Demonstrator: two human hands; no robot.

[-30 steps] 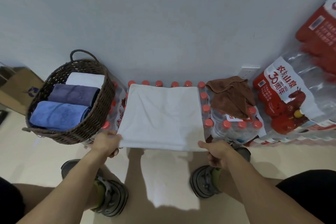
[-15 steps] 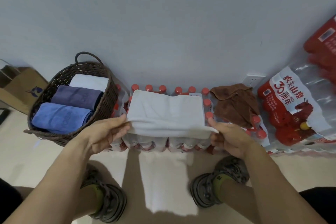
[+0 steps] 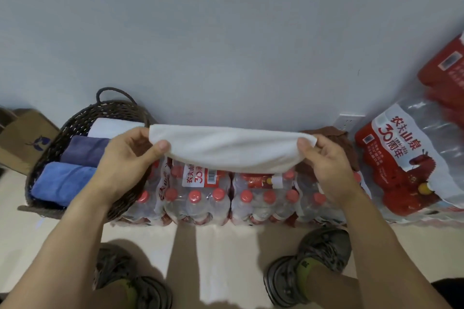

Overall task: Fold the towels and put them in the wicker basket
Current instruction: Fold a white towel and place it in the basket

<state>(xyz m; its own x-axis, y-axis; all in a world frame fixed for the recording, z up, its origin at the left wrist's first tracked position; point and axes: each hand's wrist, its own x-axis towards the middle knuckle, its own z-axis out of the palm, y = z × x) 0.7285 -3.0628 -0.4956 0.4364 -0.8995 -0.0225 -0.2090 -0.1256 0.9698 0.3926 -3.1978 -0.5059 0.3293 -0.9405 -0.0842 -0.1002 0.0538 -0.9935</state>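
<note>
Where bottle packs [image 3: 200,198] line wall [image 3: 226,32], basket [image 3: 50,158] sits.

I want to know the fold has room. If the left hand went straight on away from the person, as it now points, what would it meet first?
Probably the wall. The left hand holds the white towel above the water bottle packs, the wicker basket beside it. Depth is unclear.

I see three rolled towels [image 3: 75,158] filling most of the wicker basket [image 3: 50,148]; its near end seems blocked by my left hand [image 3: 123,160].
</note>
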